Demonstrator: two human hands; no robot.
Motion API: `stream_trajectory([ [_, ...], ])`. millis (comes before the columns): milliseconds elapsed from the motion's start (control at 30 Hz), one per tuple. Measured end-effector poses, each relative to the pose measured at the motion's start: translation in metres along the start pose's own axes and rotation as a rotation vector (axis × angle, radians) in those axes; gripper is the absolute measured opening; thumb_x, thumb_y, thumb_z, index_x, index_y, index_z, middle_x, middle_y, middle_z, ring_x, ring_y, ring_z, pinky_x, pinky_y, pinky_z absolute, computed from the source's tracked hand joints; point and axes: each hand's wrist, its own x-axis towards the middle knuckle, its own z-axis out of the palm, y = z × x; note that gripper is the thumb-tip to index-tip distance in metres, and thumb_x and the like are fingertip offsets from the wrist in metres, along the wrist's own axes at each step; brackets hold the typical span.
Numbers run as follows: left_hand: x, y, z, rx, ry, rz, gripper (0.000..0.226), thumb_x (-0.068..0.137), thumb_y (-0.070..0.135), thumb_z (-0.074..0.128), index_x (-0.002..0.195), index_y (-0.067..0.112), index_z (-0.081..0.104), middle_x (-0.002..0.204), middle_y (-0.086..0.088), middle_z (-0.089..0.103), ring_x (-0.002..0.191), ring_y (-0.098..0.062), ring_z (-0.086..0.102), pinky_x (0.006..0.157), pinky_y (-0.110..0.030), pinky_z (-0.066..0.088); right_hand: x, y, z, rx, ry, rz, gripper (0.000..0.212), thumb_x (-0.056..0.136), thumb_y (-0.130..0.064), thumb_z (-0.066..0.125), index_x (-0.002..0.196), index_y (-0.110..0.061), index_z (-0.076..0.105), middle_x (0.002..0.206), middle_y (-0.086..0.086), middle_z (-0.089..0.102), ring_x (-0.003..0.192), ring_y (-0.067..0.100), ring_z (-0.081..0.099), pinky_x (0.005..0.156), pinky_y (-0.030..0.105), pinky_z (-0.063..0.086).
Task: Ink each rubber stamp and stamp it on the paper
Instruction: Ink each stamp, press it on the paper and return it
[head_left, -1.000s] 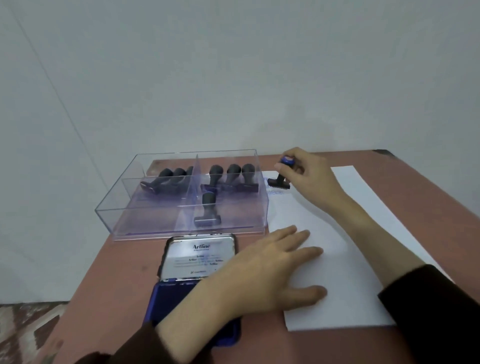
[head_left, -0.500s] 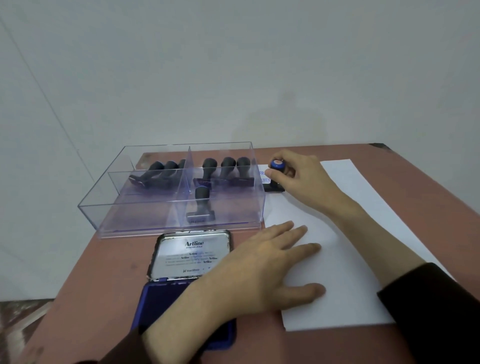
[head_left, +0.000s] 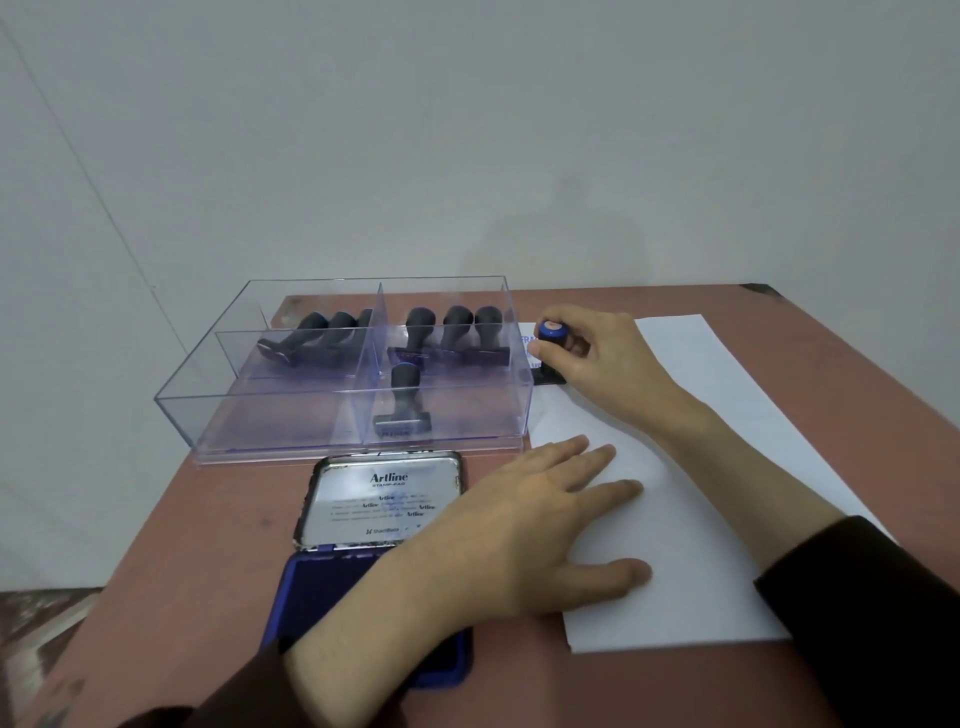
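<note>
Stamp (head_left: 551, 333) stands upright on the far left corner of the paper (head_left: 701, 467), just beside the clear box (head_left: 343, 418). Your right hand (head_left: 605, 356) has its grip curled round the knob. Your left hand (head_left: 545, 525) lies flat, fingers straight, pinning the sheet. The stamp is probably light and stiff with a smooth knob, so hold it low on the neck. The box wall crowds its left; bare paper lies to the right and towards you.

A blue-topped stamp (head_left: 551, 332) stands upright on the white paper (head_left: 727, 467), at its far left corner. Other dark stamps (head_left: 402, 400) lie in a clear box (head_left: 270, 431); the blue ink pad (head_left: 322, 597) sits open.
</note>
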Motion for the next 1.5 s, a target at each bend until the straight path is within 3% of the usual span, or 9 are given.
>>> stream_trajectory([
  [300, 0.001, 0.000, 0.000, 0.000, -0.013, -0.002, 0.069, 0.082, 0.059, 0.040, 0.143, 0.027, 0.033, 0.154, 0.000, 0.022, 0.143, -0.015, 0.011, 0.110, -0.020, 0.004, 0.000, 0.001, 0.002, 0.006, 0.015, 0.002, 0.013, 0.086, -0.016, 0.065, 0.078, -0.020, 0.055, 0.061, 0.004, 0.049, 0.054, 0.009, 0.037, 0.054, 0.013, 0.032],
  [500, 0.001, 0.000, -0.001, 0.010, -0.026, -0.004, 0.070, 0.082, 0.060, 0.039, 0.144, 0.028, 0.032, 0.155, 0.000, 0.020, 0.143, -0.014, 0.010, 0.112, -0.022, 0.005, 0.000, 0.001, 0.003, 0.015, 0.020, -0.001, 0.015, 0.087, -0.016, 0.064, 0.078, -0.022, 0.054, 0.059, -0.001, 0.046, 0.054, 0.008, 0.037, 0.054, 0.012, 0.032],
  [667, 0.001, 0.000, -0.002, 0.014, -0.030, 0.004, 0.068, 0.085, 0.058, 0.042, 0.144, 0.027, 0.031, 0.155, 0.000, 0.019, 0.144, -0.015, 0.009, 0.111, -0.021, 0.004, -0.001, 0.001, 0.004, 0.062, 0.045, 0.015, 0.014, 0.086, -0.014, 0.064, 0.078, -0.022, 0.055, 0.056, -0.007, 0.046, 0.053, 0.006, 0.039, 0.054, 0.011, 0.033],
  [867, 0.000, 0.006, -0.009, 0.022, -0.020, 0.009, 0.063, 0.088, 0.052, 0.053, 0.142, 0.024, 0.036, 0.153, -0.002, 0.026, 0.142, -0.019, 0.016, 0.109, -0.020, 0.009, 0.001, -0.002, -0.001, 0.096, 0.012, 0.079, 0.013, 0.085, -0.017, 0.066, 0.076, -0.021, 0.059, 0.060, 0.000, 0.051, 0.052, 0.006, 0.039, 0.054, 0.012, 0.033],
  [933, 0.002, 0.006, -0.012, 0.024, -0.041, -0.001, 0.064, 0.087, 0.052, 0.053, 0.142, 0.025, 0.035, 0.153, -0.002, 0.025, 0.142, -0.018, 0.015, 0.111, -0.021, 0.010, 0.004, -0.002, -0.006, 0.231, 0.073, 0.170, 0.007, 0.085, -0.017, 0.066, 0.082, -0.013, 0.063, 0.067, 0.007, 0.058, 0.056, 0.010, 0.048, 0.057, 0.018, 0.039],
  [1000, 0.003, 0.006, -0.013, 0.024, -0.059, -0.015, 0.064, 0.087, 0.054, 0.053, 0.142, 0.027, 0.035, 0.154, -0.001, 0.024, 0.142, -0.016, 0.014, 0.110, -0.019, 0.009, 0.007, -0.004, -0.010, 0.336, 0.153, 0.224, 0.009, 0.086, -0.017, 0.066, 0.088, -0.008, 0.063, 0.068, 0.005, 0.060, 0.056, 0.013, 0.053, 0.057, 0.021, 0.042],
  [1300, 0.008, 0.008, -0.016, 0.043, -0.074, -0.033, 0.063, 0.085, 0.052, 0.055, 0.141, 0.027, 0.037, 0.150, 0.002, 0.030, 0.139, -0.014, 0.019, 0.108, -0.021, 0.017, 0.008, -0.013, -0.019, 0.351, 0.233, 0.258, 0.009, 0.087, -0.018, 0.064, 0.090, -0.011, 0.061, 0.074, 0.008, 0.063, 0.057, 0.016, 0.056, 0.057, 0.022, 0.044],
  [1400, 0.005, 0.011, -0.018, -0.056, 0.013, -0.026, 0.057, 0.087, 0.047, 0.057, 0.138, 0.026, 0.043, 0.150, 0.003, 0.031, 0.139, -0.010, 0.020, 0.111, -0.020, 0.015, 0.012, -0.022, -0.022, 0.379, 0.295, 0.238, 0.009, 0.087, -0.019, 0.065, 0.091, -0.013, 0.060, 0.075, 0.008, 0.063, 0.061, 0.019, 0.055, 0.061, 0.028, 0.044],
  [1500, -0.008, 0.006, -0.036, -0.178, 0.241, -0.033, 0.040, 0.088, 0.044, 0.053, 0.121, 0.022, 0.060, 0.136, 0.004, 0.051, 0.127, -0.005, 0.040, 0.106, -0.020, 0.028, 0.021, -0.040, -0.024, 0.461, 0.344, 0.222, 0.007, 0.086, -0.020, 0.066, 0.089, -0.014, 0.062, 0.072, 0.005, 0.061, 0.058, 0.016, 0.055, 0.061, 0.028, 0.045],
])
